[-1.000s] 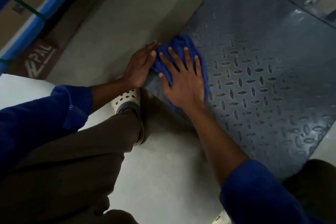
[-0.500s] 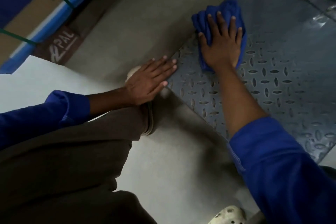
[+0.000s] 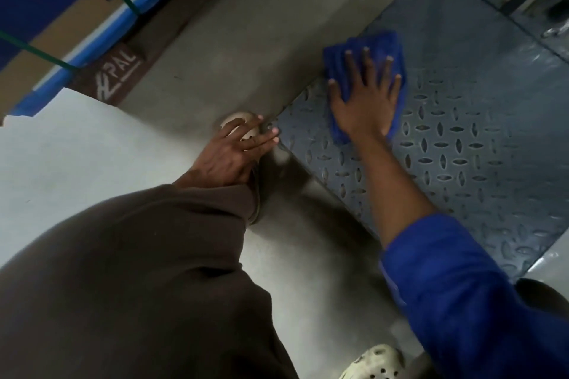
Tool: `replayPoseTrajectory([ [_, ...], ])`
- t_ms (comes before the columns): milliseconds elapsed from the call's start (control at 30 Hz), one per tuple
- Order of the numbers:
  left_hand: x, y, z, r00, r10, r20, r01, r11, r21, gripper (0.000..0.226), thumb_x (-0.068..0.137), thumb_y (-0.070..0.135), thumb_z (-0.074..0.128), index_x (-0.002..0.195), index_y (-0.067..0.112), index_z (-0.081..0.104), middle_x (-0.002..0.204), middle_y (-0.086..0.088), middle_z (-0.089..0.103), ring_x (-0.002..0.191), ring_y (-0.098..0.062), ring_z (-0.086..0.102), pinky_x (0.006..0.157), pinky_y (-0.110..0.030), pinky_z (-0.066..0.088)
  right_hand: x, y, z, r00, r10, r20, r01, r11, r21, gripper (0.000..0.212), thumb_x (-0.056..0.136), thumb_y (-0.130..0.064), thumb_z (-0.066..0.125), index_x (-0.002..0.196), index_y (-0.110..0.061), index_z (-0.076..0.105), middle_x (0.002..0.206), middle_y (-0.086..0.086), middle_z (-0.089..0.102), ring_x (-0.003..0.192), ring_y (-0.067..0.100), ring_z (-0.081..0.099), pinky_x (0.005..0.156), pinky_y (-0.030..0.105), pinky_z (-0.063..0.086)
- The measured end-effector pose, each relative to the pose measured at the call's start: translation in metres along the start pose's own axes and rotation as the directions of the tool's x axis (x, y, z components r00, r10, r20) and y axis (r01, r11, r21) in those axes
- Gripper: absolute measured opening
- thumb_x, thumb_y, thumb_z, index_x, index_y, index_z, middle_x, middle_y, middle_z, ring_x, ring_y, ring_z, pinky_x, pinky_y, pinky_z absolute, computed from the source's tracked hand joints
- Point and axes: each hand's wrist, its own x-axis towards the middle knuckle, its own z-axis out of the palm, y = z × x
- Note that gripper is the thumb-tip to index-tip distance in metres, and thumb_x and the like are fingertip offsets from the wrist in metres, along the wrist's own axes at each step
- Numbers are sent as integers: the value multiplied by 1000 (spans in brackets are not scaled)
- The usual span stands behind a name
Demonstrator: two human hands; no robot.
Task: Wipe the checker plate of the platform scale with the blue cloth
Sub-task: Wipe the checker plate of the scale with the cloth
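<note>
Bottom left is the brown trouser leg (image 3: pixel 138 271), with the blue sleeve (image 3: pixel 455 286) lower right. Mid-frame, the left hand (image 3: pixel 234 154) has its fingers straight and only reaches the near corner of the checker plate (image 3: pixel 462 148) now, having slid back off it. Further up, the right hand (image 3: pixel 363 108) presses flat, fingers spread, on the blue cloth (image 3: pixel 381 43) at the plate's left edge, well past the corner it covered a second ago. The pallet (image 3: pixel 117 74) is upper left.
</note>
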Motion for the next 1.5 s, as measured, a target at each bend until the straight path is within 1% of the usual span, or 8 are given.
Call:
replayPoseTrajectory([
  [167,3,8,0,999,-48,24,49,998,-31,66,77,8,66,143,13,67,149,-4,64,132,-43,59,106,-55,51,-71,-59,25,924,-381,39,380,925,25,57,108,-53,31,163,-38,29,173,-8,25,163,32,10,130,55,11],
  [367,6,13,-9,1000,-15,24,16,998,-64,58,86,13,57,142,7,66,151,-10,62,141,-43,55,114,-54,44,-147,17,3,982,-182,51,182,983,0,65,108,-65,28,166,-39,17,176,-9,10,163,29,2,130,56,9],
  [533,17,13,-9,989,132,60,-116,969,-220,59,97,15,43,153,-4,51,163,-21,46,158,-42,30,128,-59,26,-71,9,-2,991,134,-25,-133,990,42,69,103,-75,18,165,-43,15,176,-11,9,163,31,-2,129,59,7],
  [767,43,14,-1,974,205,95,-181,959,-219,60,111,28,42,162,-2,35,169,-23,34,161,-42,24,130,-58,24,-130,-1,10,996,-79,-45,81,996,29,62,108,-63,27,165,-41,21,175,-10,15,163,30,5,129,56,12],
  [1000,130,17,-35,798,214,563,-325,940,103,124,79,82,-33,167,-1,-2,176,-23,-5,164,-39,-2,133,-50,14,-150,70,-6,910,394,-129,-395,918,20,66,104,-71,26,165,-44,17,176,-12,10,163,32,4,128,61,11],
  [1100,154,39,-51,742,119,659,-279,949,143,130,75,88,-24,167,-1,-4,175,-25,-7,164,-39,-2,133,-50,13,-98,58,-4,909,402,-113,-394,915,82,68,103,-70,22,165,-43,14,176,-10,7,163,35,1,127,64,10],
  [1267,148,81,-13,910,122,397,-123,992,-24,103,99,74,9,165,-5,19,171,-35,10,161,-51,10,131,-57,9,-164,53,7,978,182,-100,-180,983,29,64,107,-67,23,166,-43,13,176,-11,8,163,32,2,129,58,10],
  [1500,130,118,35,1000,-7,-9,6,997,-76,81,113,51,34,166,-7,14,173,-34,6,162,-48,3,132,-59,8,-193,144,-16,752,626,-207,-628,776,63,64,104,-71,25,163,-48,20,175,-13,15,163,30,9,127,61,14],
])
